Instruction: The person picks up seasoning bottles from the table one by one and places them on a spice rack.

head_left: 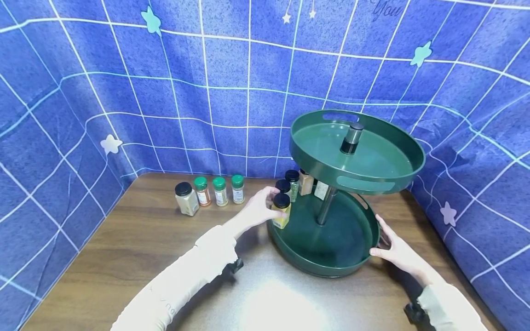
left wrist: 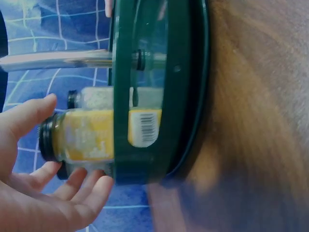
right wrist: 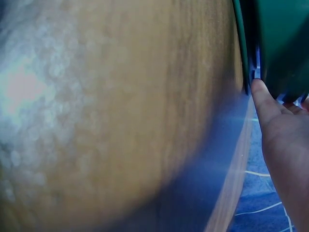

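Note:
My left hand (head_left: 258, 208) is spread around a black-lidded spice jar with a yellow label (head_left: 281, 219), which stands on the lower tier of a green two-tier turntable (head_left: 323, 248). In the left wrist view, the thumb and the relaxed fingers (left wrist: 99, 193) lie on opposite sides of the jar (left wrist: 87, 135); a small gap shows around it. Against the lower tier's outer wall on the right, my right hand (head_left: 397, 250) rests with its fingers fairly straight. Its thumb (right wrist: 263, 96) touches the green wall in the right wrist view; the other fingers are partly hidden.
Several more jars, one with green contents (head_left: 293, 188), stand along the lower tier's back left. On the wooden table (head_left: 124, 239), a black-lidded jar (head_left: 187, 202) and green-capped bottles (head_left: 221, 195) form a row at left. The upper tier (head_left: 323, 138) overhangs the lower one.

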Demonstrator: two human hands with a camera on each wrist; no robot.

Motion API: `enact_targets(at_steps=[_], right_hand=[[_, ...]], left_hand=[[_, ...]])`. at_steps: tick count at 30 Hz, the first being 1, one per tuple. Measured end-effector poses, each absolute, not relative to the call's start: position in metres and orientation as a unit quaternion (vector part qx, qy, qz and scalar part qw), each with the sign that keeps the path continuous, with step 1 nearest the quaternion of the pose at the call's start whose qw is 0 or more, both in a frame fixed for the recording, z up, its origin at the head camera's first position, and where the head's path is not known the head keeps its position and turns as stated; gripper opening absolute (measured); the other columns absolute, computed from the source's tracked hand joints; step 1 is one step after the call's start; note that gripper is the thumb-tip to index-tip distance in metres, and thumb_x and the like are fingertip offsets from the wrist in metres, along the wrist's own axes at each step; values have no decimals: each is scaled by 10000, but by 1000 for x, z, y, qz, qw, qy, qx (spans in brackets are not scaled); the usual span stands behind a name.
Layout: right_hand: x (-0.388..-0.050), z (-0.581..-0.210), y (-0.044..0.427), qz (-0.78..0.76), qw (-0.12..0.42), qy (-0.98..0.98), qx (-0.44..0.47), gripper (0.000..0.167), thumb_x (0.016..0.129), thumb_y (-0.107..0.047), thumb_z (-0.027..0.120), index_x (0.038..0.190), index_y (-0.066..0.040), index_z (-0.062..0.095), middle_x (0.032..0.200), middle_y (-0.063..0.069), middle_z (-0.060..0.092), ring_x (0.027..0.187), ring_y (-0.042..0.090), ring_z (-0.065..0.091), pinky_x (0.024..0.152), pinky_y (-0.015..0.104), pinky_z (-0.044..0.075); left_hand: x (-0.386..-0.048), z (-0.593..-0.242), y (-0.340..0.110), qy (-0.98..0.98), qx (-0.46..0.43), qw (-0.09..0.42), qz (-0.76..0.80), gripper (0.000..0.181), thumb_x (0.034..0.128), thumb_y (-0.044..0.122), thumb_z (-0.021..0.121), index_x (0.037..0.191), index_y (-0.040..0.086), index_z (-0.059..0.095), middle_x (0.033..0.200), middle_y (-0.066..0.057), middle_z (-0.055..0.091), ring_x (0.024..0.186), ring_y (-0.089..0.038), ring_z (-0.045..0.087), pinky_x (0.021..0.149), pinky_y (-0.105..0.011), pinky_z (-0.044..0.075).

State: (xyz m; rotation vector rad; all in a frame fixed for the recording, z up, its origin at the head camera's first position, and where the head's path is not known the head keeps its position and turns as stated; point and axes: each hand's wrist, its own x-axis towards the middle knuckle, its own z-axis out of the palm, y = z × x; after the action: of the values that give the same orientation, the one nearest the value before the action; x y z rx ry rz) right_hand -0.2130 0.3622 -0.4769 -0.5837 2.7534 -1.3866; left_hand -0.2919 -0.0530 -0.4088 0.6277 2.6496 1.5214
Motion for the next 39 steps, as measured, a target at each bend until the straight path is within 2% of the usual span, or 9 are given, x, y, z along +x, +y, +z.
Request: enact_targets(at_steps=[2, 6, 8, 14, 22, 29, 31, 35, 39], right_hand=[[-213, -477, 362, -441, 1, 878, -186, 929, 843, -78, 690, 1522, -116, 58, 1518, 297, 139, 1349, 219, 271, 919, 20, 314], [-214, -478, 363, -447, -1, 874, -192, 926, 840, -63, 689, 1520, -99, 61, 1516, 304, 129, 1333, 75, 271, 921, 23, 319], [-214, -478, 362, -449, -2, 872, -195, 925, 838, -56, 689, 1519, -93, 63, 1516, 306, 127, 1322, 53, 273, 920, 25, 322], [-214, -478, 362, -448, -4, 873, -195, 925, 836, -51, 689, 1518, -88, 65, 1520, 298, 125, 1340, 141, 269, 919, 28, 326], [-213, -478, 362, -446, -2, 874, -191, 929, 835, -62, 694, 1519, -92, 66, 1513, 303, 146, 1340, 226, 287, 914, 29, 334], [-214, -477, 361, -444, 0, 877, -186, 934, 836, -67, 695, 1520, -99, 60, 1513, 303, 146, 1318, 427, 266, 910, 27, 334], [-214, -477, 361, -445, 0, 876, -186, 934, 836, -65, 695, 1519, -95, 59, 1512, 305, 145, 1327, 385, 273, 910, 28, 335], [-214, -478, 362, -449, -1, 873, -191, 930, 834, -54, 692, 1518, -86, 62, 1512, 307, 141, 1338, 208, 285, 915, 32, 336], [-214, -477, 362, -449, 0, 872, -194, 929, 836, -51, 690, 1517, -83, 59, 1518, 302, 125, 1340, 214, 279, 916, 32, 335]], left_hand=[[-292, -405, -55, 851, 207, 17, 482, 668, 665, 194, 850, 1240, 87, 528, 1172, -99, 602, 1022, -250, 596, 900, -395, 487], [-292, -399, -59, 841, 225, 19, 491, 674, 677, 171, 841, 1252, 44, 514, 1181, -134, 605, 1054, -287, 582, 923, -439, 472], [-291, -396, -62, 838, 229, 17, 496, 672, 681, 168, 837, 1254, 32, 511, 1194, -140, 608, 1089, -307, 571, 939, -462, 459], [-291, -387, -70, 841, 228, 17, 491, 694, 692, 215, 831, 1276, 34, 502, 1224, -133, 592, 1138, -299, 544, 957, -436, 457], [-290, -373, -84, 849, 244, -1, 469, 700, 711, 228, 816, 1301, 53, 482, 1261, -190, 548, 1147, -333, 547, 946, -445, 469], [-288, -361, -93, 854, 251, -11, 456, 688, 721, 232, 811, 1307, 89, 481, 1279, -154, 538, 1153, -333, 542, 949, -455, 470], [-288, -358, -96, 856, 252, -15, 451, 677, 724, 232, 807, 1303, 100, 483, 1278, -151, 541, 1148, -334, 547, 944, -454, 474], [-286, -353, -103, 859, 249, -23, 446, 679, 726, 238, 807, 1309, 122, 479, 1287, -135, 540, 1155, -314, 547, 948, -442, 474], [-284, -348, -110, 861, 241, -23, 447, 696, 718, 245, 812, 1317, 125, 480, 1298, -138, 535, 1175, -318, 531, 969, -459, 452]])
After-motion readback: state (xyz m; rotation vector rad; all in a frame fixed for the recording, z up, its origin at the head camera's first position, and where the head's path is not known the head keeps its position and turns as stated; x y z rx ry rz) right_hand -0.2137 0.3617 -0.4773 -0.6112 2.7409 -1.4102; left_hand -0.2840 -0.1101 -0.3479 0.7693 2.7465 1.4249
